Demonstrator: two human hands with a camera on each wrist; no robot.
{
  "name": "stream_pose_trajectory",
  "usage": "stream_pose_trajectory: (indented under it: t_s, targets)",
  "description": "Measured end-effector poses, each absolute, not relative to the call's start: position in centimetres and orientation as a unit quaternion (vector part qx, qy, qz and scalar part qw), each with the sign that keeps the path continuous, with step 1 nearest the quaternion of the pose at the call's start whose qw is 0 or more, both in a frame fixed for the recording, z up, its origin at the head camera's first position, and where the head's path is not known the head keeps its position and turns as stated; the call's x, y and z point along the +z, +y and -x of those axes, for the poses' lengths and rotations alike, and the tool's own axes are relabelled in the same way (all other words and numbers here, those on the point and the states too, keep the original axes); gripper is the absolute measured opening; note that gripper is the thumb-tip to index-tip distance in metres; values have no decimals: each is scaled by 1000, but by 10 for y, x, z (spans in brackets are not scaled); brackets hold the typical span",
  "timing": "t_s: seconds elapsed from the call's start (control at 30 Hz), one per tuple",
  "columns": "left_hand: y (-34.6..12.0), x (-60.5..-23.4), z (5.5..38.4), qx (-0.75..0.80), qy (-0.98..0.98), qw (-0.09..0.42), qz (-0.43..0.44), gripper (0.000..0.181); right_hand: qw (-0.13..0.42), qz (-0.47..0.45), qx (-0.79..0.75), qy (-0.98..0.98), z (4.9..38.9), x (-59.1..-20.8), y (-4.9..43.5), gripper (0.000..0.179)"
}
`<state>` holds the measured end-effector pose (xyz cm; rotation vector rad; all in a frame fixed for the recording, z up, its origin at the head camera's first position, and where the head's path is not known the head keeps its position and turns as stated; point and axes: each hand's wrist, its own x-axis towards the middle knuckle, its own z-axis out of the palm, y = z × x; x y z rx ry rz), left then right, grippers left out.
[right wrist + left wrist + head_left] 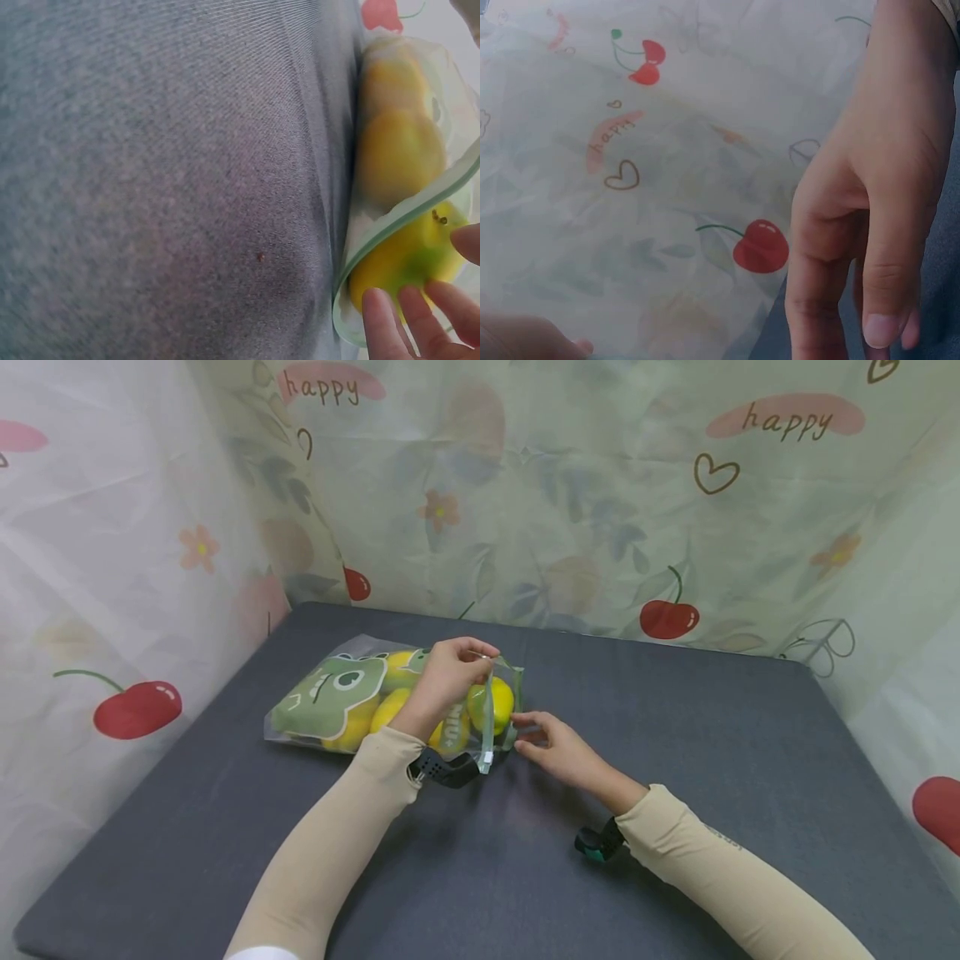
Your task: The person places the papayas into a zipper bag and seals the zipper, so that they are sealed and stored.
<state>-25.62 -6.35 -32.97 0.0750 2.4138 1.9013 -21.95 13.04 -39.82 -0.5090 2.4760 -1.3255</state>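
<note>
A clear zip bag (330, 689) with a green cartoon print lies on its side on the table, its mouth facing right. Several yellow fruits fill it, one yellow-green fruit (498, 706) right at the mouth. My left hand (450, 670) reaches across the bag and pinches the upper edge of its opening. In the left wrist view that hand (877, 202) points downward, with its fingertips partly cut off. At the opening is my right hand (558, 750), fingers spread. From the right wrist, its fingertips (375, 304) overlap the yellow-green fruit (409, 251) beside the bag's green rim (390, 217).
A dark grey cloth-covered table (712, 752) spreads beneath both arms. Patterned curtains (525, 510) with cherries and hearts enclose it at the back and sides. A thin looped wire (828, 642) hangs at the back right corner.
</note>
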Motion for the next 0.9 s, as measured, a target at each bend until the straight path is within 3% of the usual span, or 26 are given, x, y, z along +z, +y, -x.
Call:
stream_pose_trajectory:
  t_s: [0.9]
  targets:
    - [-65,-331,257,610,791,33,-25,25,173,201,-419,868,220,-411,134,45]
